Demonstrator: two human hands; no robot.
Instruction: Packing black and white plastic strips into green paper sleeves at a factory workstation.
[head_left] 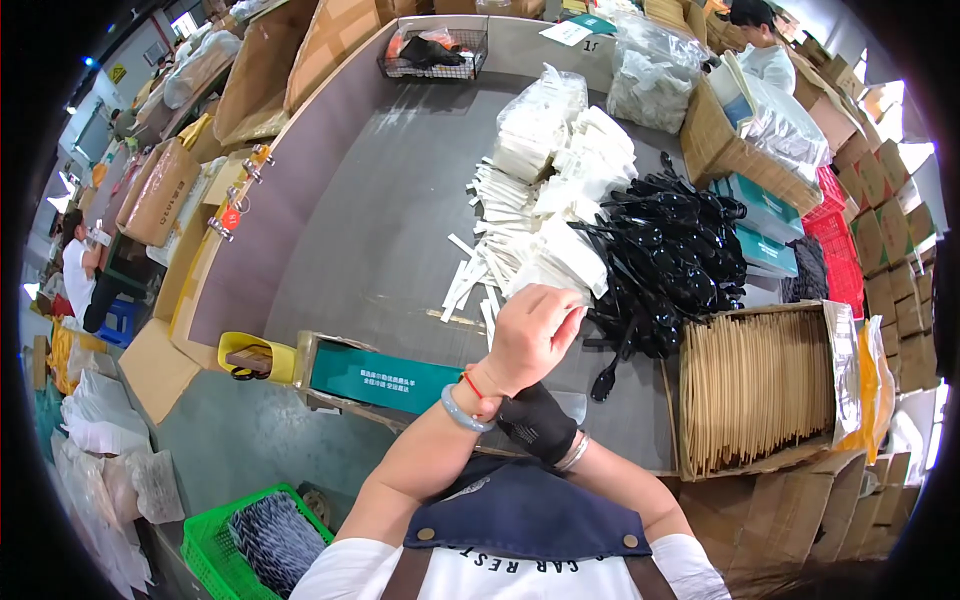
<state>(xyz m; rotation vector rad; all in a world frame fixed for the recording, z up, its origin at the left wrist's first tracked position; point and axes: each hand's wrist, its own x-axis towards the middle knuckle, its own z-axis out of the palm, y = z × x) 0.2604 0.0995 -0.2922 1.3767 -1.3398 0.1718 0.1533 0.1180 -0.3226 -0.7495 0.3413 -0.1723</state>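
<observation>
My left hand (537,335), bare, with a red string and a pale bracelet at the wrist, is closed with its fingers curled. Its fingertips meet the near edge of a clear plastic bag of white strips (565,258), but what they pinch is hidden. My right hand (538,424), in a black glove, lies under and behind the left wrist, its fingers mostly out of sight. A bit of clear plastic (573,406) shows beside it. Loose white strips (470,275) lie left of the bag. To the right is a heap of glossy black pieces (670,250) with rounded heads and narrow stems.
A carton of thin wooden sticks (760,390) stands at right. A teal box (385,378) and a yellow holder (258,356) line the table's near left edge. A wire basket (433,55) sits at the back. A green crate (210,525) is below left. Other people work farther off.
</observation>
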